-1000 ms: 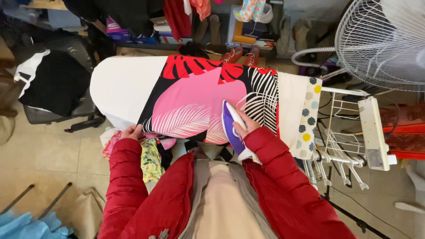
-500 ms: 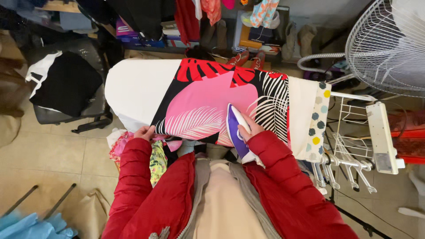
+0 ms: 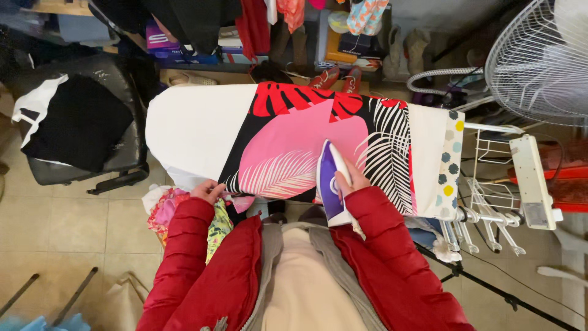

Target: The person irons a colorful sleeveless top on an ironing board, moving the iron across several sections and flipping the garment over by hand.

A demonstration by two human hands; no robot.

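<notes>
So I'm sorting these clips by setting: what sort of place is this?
Probably a cluttered home laundry or storage corner: an ironing board with a leaf-print fabric under a purple iron, hanging clothes and a standing fan close by.

Bare board cover [image 3: 190,132] left; fan [image 3: 539,61] crowds right.

Home laundry rm: ironing board [image 3: 190,129], clothes [image 3: 184,18]
</notes>
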